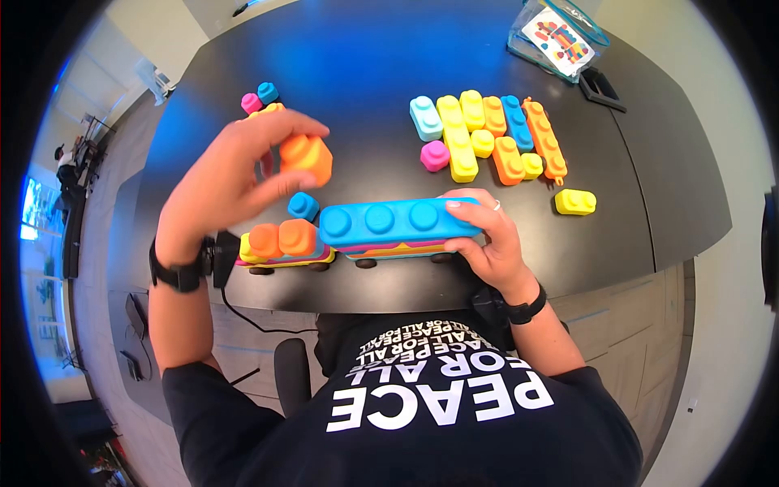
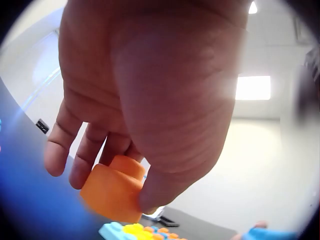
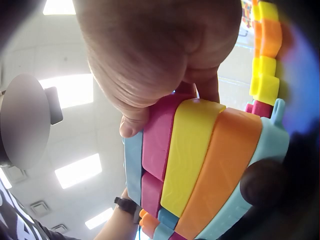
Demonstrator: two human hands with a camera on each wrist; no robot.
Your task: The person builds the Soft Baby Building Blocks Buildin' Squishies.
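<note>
Head view: our left hand (image 1: 235,174) pinches an orange block (image 1: 307,160); our right (image 1: 492,243) grips the blue-topped wheeled block vehicle (image 1: 398,227).

"PEACE FOR ALL" on black shirt (image 1: 479,454)

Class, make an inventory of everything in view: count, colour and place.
Larger wheeled block vehicle: one, multicoloured, blue top, near centre
Smaller wheeled block vehicle: one, multicoloured, left of the larger
Held block: one, orange, in left hand
Loose block: one, blue, beyond the vehicles
Block group: four yellow, three orange, one blue, one light blue, one pink, right of centre
Lone block: one, yellow, right of group
Far-left blocks: one pink, one blue, yellow partly hidden
Bag: one, clear, teal trim, far right
Table: one, black, under blocks
Chair: one, black, near side
Background: details too small
T-shirt: one, black, white lettering
Hands: two, left raised, right gripping larger vehicle
</note>
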